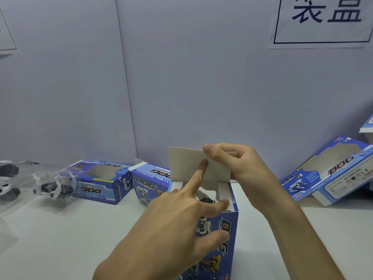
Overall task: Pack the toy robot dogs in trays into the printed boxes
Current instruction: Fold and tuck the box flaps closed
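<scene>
A blue printed DOG box (226, 239) stands on end at the centre, its top open and its white lid flap (185, 166) raised. A toy dog in its tray shows dimly inside the opening (205, 197). My left hand (173, 225) holds the box's side, with the index finger stretched up against the flap and the thumb on the box front. My right hand (238, 166) pinches the flap's top edge. Another toy robot dog in a clear tray (54, 186) lies at the left.
Two blue boxes (101, 182) (149, 182) lie behind at the left centre. More printed boxes (331, 172) lean at the right. A further clear tray with a dog (8, 182) is at the far left edge. A grey-blue wall (181, 77) stands close behind the white table (60, 239).
</scene>
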A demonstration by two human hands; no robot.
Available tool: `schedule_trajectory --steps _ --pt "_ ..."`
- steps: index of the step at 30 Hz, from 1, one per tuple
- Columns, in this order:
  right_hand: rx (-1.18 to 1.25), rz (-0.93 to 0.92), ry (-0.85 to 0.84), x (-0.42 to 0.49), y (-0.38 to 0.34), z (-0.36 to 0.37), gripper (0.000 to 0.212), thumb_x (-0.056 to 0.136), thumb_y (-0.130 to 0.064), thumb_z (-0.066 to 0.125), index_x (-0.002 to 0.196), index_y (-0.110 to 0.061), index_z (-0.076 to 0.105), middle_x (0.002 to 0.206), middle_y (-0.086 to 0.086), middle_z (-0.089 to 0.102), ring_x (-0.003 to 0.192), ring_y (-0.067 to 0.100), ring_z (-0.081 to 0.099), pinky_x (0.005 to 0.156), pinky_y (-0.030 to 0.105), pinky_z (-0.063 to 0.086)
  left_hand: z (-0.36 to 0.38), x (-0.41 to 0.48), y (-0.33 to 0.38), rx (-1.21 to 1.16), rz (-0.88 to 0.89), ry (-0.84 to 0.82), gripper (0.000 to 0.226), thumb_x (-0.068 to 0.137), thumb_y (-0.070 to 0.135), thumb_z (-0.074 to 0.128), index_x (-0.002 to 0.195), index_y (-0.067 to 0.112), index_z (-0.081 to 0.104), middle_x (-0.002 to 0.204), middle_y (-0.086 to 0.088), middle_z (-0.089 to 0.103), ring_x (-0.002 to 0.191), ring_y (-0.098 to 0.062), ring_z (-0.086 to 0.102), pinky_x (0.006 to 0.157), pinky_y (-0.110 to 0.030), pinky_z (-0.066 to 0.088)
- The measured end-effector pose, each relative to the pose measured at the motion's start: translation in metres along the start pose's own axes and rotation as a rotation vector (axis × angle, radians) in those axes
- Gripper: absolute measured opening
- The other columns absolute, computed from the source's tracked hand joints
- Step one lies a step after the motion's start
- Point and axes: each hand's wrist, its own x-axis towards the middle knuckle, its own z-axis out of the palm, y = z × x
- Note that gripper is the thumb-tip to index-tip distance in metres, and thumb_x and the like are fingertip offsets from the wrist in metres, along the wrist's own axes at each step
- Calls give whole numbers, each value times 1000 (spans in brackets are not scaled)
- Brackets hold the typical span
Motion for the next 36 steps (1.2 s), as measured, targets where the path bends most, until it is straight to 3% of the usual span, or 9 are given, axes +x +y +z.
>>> schedule_trajectory --steps 8,12,20,23,26,28,31,33,36 --pt "59 -5 182 3 10 7 31 63 -47 77 86 -26 77 80 -9 75 73 6 70 55 18 54 -3 -1 3 27 -11 6 53 83 82 36 132 75 19 148 27 -43 91 -8 61 70 -24 32" --pt "5 -110 225 6 13 9 5 77 -34 76 80 -30 76 79 -14 75 77 2 69 60 16 54 -4 -3 4 29 -12 -14 52 83 83 35 132 76 20 151 25 -40 91 -9 61 61 -18 28" --pt "-415 -289 137 -5 -3 -3 5 83 -44 74 82 -39 72 82 -23 70 88 2 65 62 14 52 -2 -3 4 -2 6 -9 54 85 80 37 135 72 20 157 23 -30 104 -15 56 60 -20 24" --pt "-524 -311 236 -11 -14 4 39 70 -66 72 68 -28 66 68 -17 66 68 6 62 51 17 46 -2 -5 10 -23 46 -10 56 86 77 41 136 67 19 158 21 -22 101 -19 44 66 -26 28" --pt "-646 -272 261 -19 -28 3 60 64 -76 70 68 -19 51 63 -7 62 61 17 56 55 35 49 1 -7 18 -53 100 -25 59 87 73 45 138 64 16 153 15 -32 133 -24 34 89 -34 39" --pt "-690 -214 175 -24 -35 -8 54 65 -71 69 75 -21 51 73 -6 68 66 17 60 57 37 52 1 -7 23 -74 132 -36 58 89 71 45 139 62 16 148 15 -39 146 -27 18 109 -42 32" --pt "-656 -139 39 -31 -43 -24 64 71 -85 58 77 -21 51 66 -10 67 53 8 51 51 19 42 0 -5 29 -40 163 -44 57 92 69 43 142 60 17 148 16 -42 152 -28 -3 122 -44 8" --pt "-604 -111 -23 -32 -46 -31 69 74 -91 43 76 -22 54 59 -10 56 53 8 43 56 24 38 1 -5 30 -27 170 -47 56 93 69 42 144 60 20 161 13 -26 153 -33 -3 122 -45 2" --pt "-632 -98 -140 -35 -48 -33 49 77 -81 42 79 -39 67 66 -14 64 58 3 52 56 17 41 -4 -5 31 82 197 104 48 92 68 44 139 63 35 159 14 31 149 -35 23 118 -47 26"
